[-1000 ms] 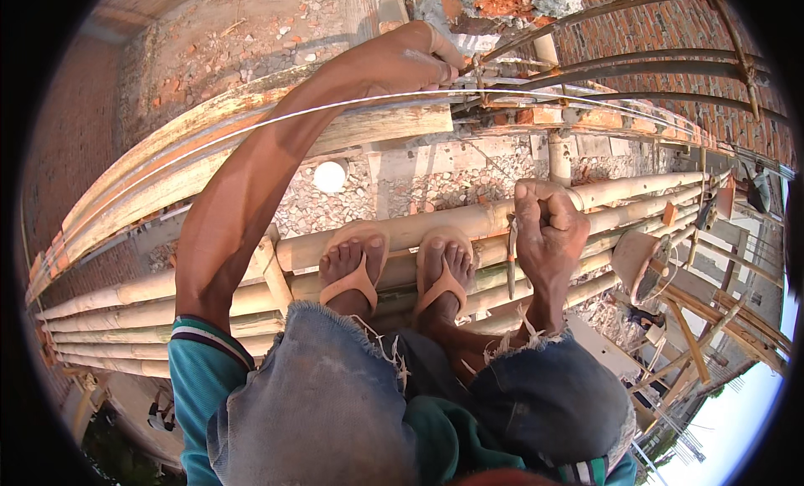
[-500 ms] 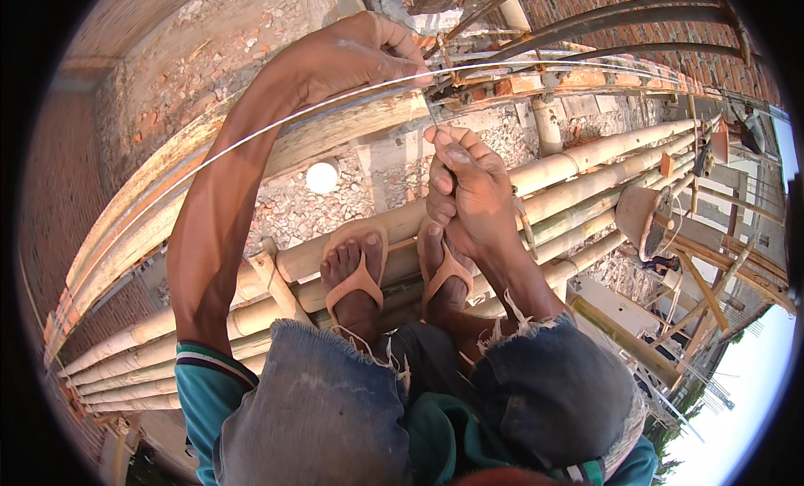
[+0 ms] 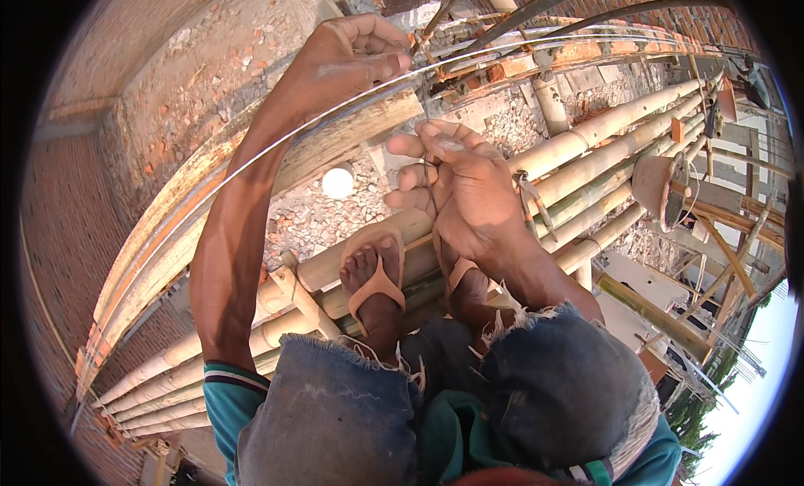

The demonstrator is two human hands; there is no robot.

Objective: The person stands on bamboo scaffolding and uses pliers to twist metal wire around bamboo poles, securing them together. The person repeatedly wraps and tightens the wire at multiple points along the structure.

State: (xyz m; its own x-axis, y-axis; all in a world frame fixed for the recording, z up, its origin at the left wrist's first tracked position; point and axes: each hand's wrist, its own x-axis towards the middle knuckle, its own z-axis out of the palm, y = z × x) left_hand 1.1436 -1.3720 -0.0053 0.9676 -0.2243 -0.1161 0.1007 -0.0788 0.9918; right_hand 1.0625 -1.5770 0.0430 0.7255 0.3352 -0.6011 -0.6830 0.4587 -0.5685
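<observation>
My left hand (image 3: 360, 54) reaches up beside a taut white string (image 3: 314, 121), thumb and fingertips pressed together near a rusty steel bar (image 3: 431, 29). What those fingertips hold is too small to make out. Lower and to the right, my right hand (image 3: 473, 188) is turned palm up. Its thumb and forefinger pinch a thin dark wire (image 3: 431, 180) that crosses the palm side of the loosely spread other fingers. The string passes above the right hand, apart from it, and continues along the brick wall top (image 3: 511, 65).
My sandalled feet stand on bamboo poles (image 3: 578, 142). A metal tool (image 3: 534, 203) hangs on one pole. A wooden plank (image 3: 352, 130) lies below the string. Rubble and a round white object (image 3: 338, 183) are beneath. A tan container (image 3: 653, 184) sits at the right; curved steel bars (image 3: 536, 17) rise at the top.
The right hand's lower fingers have uncurled, showing the wire across them. The left hand has shifted slightly left in the picture. The whole view has tilted a little.
</observation>
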